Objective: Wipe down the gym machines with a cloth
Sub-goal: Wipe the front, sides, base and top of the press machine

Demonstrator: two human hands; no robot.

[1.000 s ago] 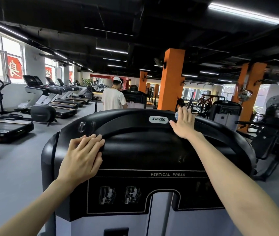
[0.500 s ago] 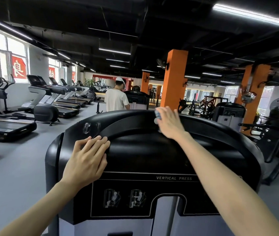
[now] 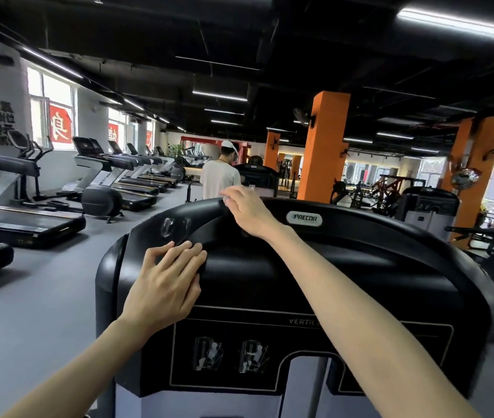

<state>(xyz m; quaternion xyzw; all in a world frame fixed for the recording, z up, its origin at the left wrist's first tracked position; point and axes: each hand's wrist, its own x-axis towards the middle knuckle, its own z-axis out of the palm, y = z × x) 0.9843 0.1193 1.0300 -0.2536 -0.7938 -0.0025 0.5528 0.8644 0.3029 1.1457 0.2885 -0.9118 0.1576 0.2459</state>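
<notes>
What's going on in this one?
A person is cleaning a black weight machine. The right hand holds a small pale cloth, mostly hidden under the fingers, against the machine's top rim, left of the Precor badge. The left hand rests flat on the machine's left shoulder. Another person in a white shirt stands beyond.

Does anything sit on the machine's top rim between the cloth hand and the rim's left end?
Nothing visible does. The right hand holds the cloth on the top rim, which runs bare to its left end. The left hand rests flat lower down, off that path.
</notes>
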